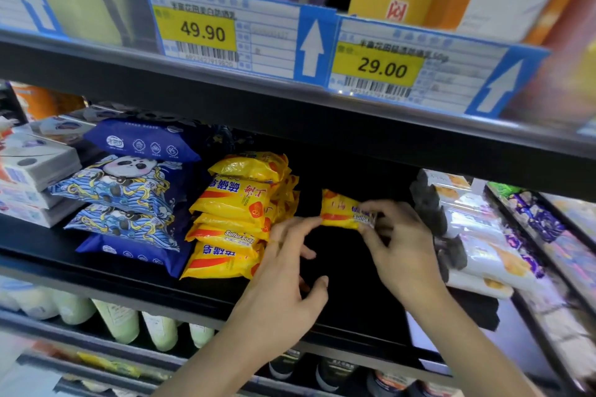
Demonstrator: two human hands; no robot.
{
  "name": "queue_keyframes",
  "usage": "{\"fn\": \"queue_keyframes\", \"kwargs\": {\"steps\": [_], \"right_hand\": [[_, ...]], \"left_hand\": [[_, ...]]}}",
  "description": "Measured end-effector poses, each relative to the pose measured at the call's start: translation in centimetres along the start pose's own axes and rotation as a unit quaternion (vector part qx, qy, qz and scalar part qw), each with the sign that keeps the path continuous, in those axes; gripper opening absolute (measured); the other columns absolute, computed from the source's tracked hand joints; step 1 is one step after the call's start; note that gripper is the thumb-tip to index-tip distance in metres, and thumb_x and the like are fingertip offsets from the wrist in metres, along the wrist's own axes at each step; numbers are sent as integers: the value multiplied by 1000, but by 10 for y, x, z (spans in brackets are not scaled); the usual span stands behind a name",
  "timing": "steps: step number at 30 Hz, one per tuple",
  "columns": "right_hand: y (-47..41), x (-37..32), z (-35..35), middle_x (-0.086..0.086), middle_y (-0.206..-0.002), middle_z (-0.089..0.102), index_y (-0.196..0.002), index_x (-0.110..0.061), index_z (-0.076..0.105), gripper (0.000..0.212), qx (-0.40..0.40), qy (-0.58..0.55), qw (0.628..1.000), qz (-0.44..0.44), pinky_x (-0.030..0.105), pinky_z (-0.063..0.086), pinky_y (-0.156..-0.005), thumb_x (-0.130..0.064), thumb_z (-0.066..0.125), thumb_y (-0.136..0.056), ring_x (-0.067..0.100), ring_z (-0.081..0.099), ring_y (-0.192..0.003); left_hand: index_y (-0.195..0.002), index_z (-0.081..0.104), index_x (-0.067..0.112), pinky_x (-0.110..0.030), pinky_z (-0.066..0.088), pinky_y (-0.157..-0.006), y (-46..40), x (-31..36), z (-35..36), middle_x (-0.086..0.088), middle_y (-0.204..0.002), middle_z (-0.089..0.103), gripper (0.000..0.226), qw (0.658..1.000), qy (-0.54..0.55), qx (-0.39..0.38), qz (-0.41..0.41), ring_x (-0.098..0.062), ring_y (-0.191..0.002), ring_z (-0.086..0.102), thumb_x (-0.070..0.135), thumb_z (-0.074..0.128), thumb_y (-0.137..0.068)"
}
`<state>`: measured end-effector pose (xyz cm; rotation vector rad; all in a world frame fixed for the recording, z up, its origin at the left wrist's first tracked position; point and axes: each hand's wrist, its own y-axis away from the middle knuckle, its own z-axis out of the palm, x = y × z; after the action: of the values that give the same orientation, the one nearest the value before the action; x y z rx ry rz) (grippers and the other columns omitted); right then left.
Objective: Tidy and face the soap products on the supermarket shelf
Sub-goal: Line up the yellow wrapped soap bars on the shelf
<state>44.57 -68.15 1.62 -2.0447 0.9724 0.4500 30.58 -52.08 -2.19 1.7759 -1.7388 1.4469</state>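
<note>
Yellow soap packs (232,203) & blue panda packs (125,190): glossy crinkly plastic film; shelf (348,267): matt black, prob. metal; price tags (225,32): paper behind clear plastic.

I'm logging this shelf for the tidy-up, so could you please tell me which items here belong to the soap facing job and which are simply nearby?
Part of the job:
- single yellow soap bar, pinched by left hand and right hand
- stack of yellow sulfur soap packs

Just nearby:
- blue panda packs
- white boxes
- price tags
- pale green bottles
</note>
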Motion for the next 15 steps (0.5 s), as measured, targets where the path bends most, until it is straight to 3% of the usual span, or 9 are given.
{"fn": "queue_keyframes", "kwargs": {"steps": [3,7,11,15], "right_hand": [[30,-4,-8,-12,-113,61,-113,-30,72,32,7,-45,999,9,14,52,-88,-7,76,-91,4,66,-99],[57,-3,-13,-16,-115,64,-111,-35,72,34,-1,-112,993,26,12,50,-89,-8,75,-92,8,67,-105],[66,-4,-16,-13,-118,67,-111,-34,73,34,-55,-191,979,37,16,53,-90,-6,74,-93,14,67,-110],[71,-8,-15,-7,-120,67,-114,-31,74,31,-68,-238,968,32,22,54,-91,-7,74,-93,21,68,-110]], "left_hand": [[-155,22,58,-16,57,-91,-1,-3,3,31,-157,17,92,1000,-10,6,9,3,-133,46,19,76,-91],[-153,24,63,-24,58,-97,-1,-5,4,28,-161,15,91,1000,-23,0,21,13,-132,42,17,75,-94],[-145,42,61,-34,52,-109,-1,-5,3,22,-164,19,81,998,-41,0,52,-1,-146,37,12,78,-92],[-136,53,57,-28,42,-111,0,-3,1,22,-162,26,75,995,-60,21,74,-3,-146,38,6,81,-88]]}}
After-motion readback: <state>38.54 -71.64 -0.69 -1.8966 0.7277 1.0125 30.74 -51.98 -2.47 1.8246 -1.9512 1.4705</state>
